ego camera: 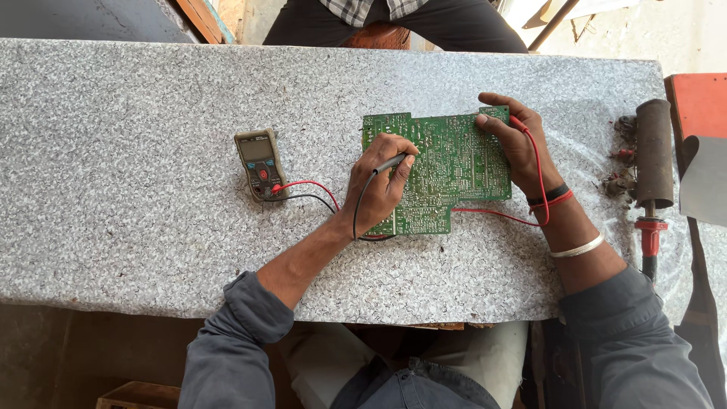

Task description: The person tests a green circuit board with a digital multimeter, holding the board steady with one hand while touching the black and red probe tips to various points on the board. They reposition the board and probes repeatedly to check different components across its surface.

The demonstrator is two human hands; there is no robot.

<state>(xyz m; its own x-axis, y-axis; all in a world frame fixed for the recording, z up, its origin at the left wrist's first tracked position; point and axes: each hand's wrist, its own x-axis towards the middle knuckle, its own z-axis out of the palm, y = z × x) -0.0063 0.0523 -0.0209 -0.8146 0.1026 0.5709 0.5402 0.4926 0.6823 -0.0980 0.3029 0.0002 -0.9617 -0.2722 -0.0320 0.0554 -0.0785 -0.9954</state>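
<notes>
Green, solder-side-up circuit board (447,170) is laid flat near the middle of the grey speckled bench (136,227); a black probe (388,163) is gripped by the left hand (381,188) and a red probe (519,123) by the right hand (515,144), both set on the board. Probing is judged under way, with the olive multimeter (259,162) lying wired up to the left.

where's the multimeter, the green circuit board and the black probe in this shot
multimeter (259,162): head view, on the middle of its body, just below the screen.
green circuit board (454,163): head view, on the bare solder side between the hands.
black probe (391,162): head view, on its shaft, held in the left hand (379,189).
</notes>
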